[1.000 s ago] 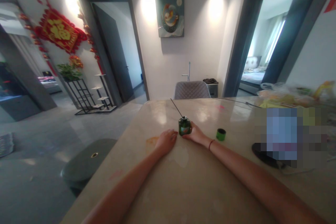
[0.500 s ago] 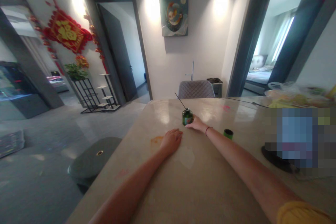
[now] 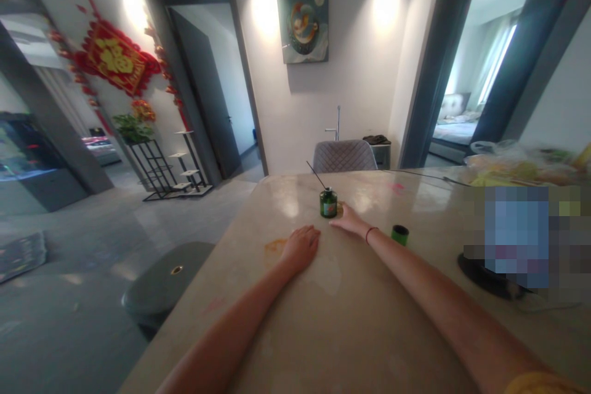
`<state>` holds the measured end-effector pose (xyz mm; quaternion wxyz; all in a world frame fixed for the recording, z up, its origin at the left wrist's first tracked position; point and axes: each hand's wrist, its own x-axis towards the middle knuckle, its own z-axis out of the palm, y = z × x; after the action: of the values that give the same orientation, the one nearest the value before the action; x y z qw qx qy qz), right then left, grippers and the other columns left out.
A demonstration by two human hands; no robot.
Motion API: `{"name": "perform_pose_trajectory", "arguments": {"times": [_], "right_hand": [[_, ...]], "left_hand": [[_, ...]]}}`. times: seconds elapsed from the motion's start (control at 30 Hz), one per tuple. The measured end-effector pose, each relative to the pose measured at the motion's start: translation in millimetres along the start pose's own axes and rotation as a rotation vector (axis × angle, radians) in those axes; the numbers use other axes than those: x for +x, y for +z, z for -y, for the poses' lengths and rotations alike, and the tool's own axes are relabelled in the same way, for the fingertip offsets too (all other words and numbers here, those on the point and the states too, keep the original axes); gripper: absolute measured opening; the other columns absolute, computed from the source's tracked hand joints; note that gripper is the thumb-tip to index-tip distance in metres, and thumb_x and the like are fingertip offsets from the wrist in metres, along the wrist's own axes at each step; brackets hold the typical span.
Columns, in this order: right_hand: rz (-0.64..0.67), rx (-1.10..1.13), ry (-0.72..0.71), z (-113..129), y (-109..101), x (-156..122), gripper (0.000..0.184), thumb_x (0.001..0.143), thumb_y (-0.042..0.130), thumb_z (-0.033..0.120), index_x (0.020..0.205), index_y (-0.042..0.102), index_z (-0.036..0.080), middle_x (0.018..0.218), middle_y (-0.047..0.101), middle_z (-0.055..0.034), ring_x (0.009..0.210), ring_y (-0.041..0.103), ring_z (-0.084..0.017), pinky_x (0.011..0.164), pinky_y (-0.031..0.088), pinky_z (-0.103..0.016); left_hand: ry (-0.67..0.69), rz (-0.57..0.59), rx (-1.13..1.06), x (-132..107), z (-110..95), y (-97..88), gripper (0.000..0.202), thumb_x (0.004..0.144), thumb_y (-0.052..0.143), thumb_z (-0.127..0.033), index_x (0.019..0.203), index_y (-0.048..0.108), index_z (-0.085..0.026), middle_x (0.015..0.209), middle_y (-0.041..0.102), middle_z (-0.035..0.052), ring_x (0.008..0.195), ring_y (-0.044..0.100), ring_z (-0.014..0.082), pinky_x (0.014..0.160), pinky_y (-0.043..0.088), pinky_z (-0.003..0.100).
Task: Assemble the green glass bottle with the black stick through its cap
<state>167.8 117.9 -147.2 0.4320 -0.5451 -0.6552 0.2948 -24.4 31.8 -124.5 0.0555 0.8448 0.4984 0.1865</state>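
A small dark-green glass diffuser bottle [image 3: 328, 204] with a label stands upright on the table [image 3: 295, 332]. One thin dark stick [image 3: 316, 175] leans out of its neck to the left. My right hand [image 3: 351, 220] is just right of the bottle, with thumb and fingers apart and nothing held; a narrow gap shows between them. My left hand [image 3: 302, 245] rests flat on the tabletop, nearer to me and left of the bottle, holding nothing. A short green cylinder [image 3: 399, 235] with a dark open top stands right of my right wrist.
A round dark base [image 3: 489, 277] lies under a blurred-out patch at right, with plastic bags [image 3: 521, 163] behind it. A thin cable [image 3: 420, 176] crosses the far right tabletop. A grey chair [image 3: 345, 156] stands beyond the table, a green stool [image 3: 170, 283] at left.
My right hand has let go of the bottle and drawn back slightly to the right. The bottle stays standing in place. My left hand has not moved.
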Motion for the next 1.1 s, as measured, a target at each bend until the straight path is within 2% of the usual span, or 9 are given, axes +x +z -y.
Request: {"name": "perform_pose_trajectory", "arguments": {"times": [0.13, 0.23, 0.33, 0.47, 0.7, 0.83, 0.9, 1.0, 1.1], "right_hand": [[0.042, -0.058, -0.024, -6, -11, -24, 0.083, 0.058, 0.073, 0.024, 0.13, 0.034, 0.01, 0.119, 0.053, -0.0196, 0.111, 0.052, -0.028, 0.096, 0.039, -0.042], [0.077, -0.181, -0.134, -8, -25, -47, 0.083, 0.07, 0.062, 0.021, 0.14, 0.019, 0.011, 0.107, 0.059, -0.0153, 0.098, 0.057, -0.024, 0.09, 0.043, -0.042], [0.102, -0.416, -0.26, -6, -41, -72, 0.076, 0.078, 0.045, 0.012, 0.144, 0.007, 0.012, 0.093, 0.062, -0.0113, 0.084, 0.058, -0.021, 0.08, 0.046, -0.039], [0.185, -0.708, -0.396, 1, -55, -98, 0.069, 0.081, 0.03, 0.005, 0.145, 0.008, 0.015, 0.097, 0.061, -0.0143, 0.085, 0.059, -0.022, 0.078, 0.045, -0.038], [0.251, -0.989, -0.406, 5, -64, -118, 0.063, 0.086, 0.028, 0.008, 0.144, 0.016, 0.029, 0.097, 0.06, -0.0127, 0.078, 0.061, -0.022, 0.071, 0.045, -0.035], [0.29, -0.951, -0.427, 13, -70, -108, 0.065, 0.084, 0.034, 0.01, 0.144, 0.017, 0.028, 0.094, 0.062, -0.0112, 0.076, 0.061, -0.021, 0.069, 0.044, -0.032], [0.272, -0.841, -0.42, 23, -74, -93, 0.064, 0.082, 0.038, 0.012, 0.143, 0.022, 0.023, 0.095, 0.064, -0.0112, 0.077, 0.061, -0.019, 0.07, 0.043, -0.029], [0.195, -0.68, -0.328, 43, -75, -56, 0.049, 0.081, 0.045, 0.019, 0.13, 0.048, 0.014, 0.091, 0.066, -0.0109, 0.075, 0.059, -0.017, 0.066, 0.042, -0.026], [0.081, -0.535, -0.278, 60, -68, -13, 0.036, 0.082, 0.046, 0.022, 0.113, 0.063, 0.014, 0.089, 0.068, -0.0084, 0.073, 0.06, -0.015, 0.066, 0.042, -0.023]], "left_hand": [[-0.008, 0.018, 0.013, 1, -2, -2.1, 0.036, 0.089, 0.035, -0.026, 0.112, 0.06, -0.015, 0.125, 0.056, 0.0122, 0.12, 0.047, 0.0211, 0.105, 0.031, 0.035], [-0.038, 0.029, 0.024, 0, -3, -2.2, 0.035, 0.088, 0.038, -0.027, 0.114, 0.058, -0.015, 0.125, 0.056, 0.0108, 0.12, 0.046, 0.0205, 0.104, 0.031, 0.034], [-0.13, -0.021, 0.015, -1, -6, -1.5, 0.051, 0.083, 0.046, -0.025, 0.133, 0.038, -0.017, 0.116, 0.061, 0.0089, 0.108, 0.054, 0.0193, 0.095, 0.038, 0.031], [-0.114, -0.051, 0.027, -4, -9, -1.9, 0.069, 0.084, 0.042, -0.018, 0.144, 0.007, -0.022, 0.1, 0.063, 0.0036, 0.089, 0.058, 0.0153, 0.081, 0.043, 0.027], [0.073, 0.073, 0.267, -4, -14, -5.6, 0.067, 0.086, 0.036, -0.013, 0.143, 0.008, -0.032, 0.101, 0.058, 0.005, 0.089, 0.056, 0.017, 0.078, 0.042, 0.027], [0.078, 0.075, 0.292, -4, -16, -6.6, 0.058, 0.09, 0.035, -0.021, 0.143, 0.013, -0.029, 0.104, 0.058, 0.0062, 0.09, 0.056, 0.0178, 0.078, 0.043, 0.028], [0.064, 0.047, 0.238, -4, -15, -6.4, 0.048, 0.092, 0.033, -0.031, 0.139, 0.028, -0.026, 0.105, 0.06, 0.0066, 0.092, 0.056, 0.0175, 0.08, 0.043, 0.028], [0.036, 0.049, 0.165, -5, -12, -6.2, 0.038, 0.093, 0.029, -0.038, 0.11, 0.059, -0.021, 0.1, 0.064, 0.0068, 0.091, 0.058, 0.0165, 0.081, 0.044, 0.027], [0.018, 0.065, 0.154, -4, -11, -6.4, 0.04, 0.094, 0.027, -0.036, 0.088, 0.063, -0.017, 0.092, 0.066, 0.0071, 0.086, 0.059, 0.0159, 0.079, 0.044, 0.027]]}}
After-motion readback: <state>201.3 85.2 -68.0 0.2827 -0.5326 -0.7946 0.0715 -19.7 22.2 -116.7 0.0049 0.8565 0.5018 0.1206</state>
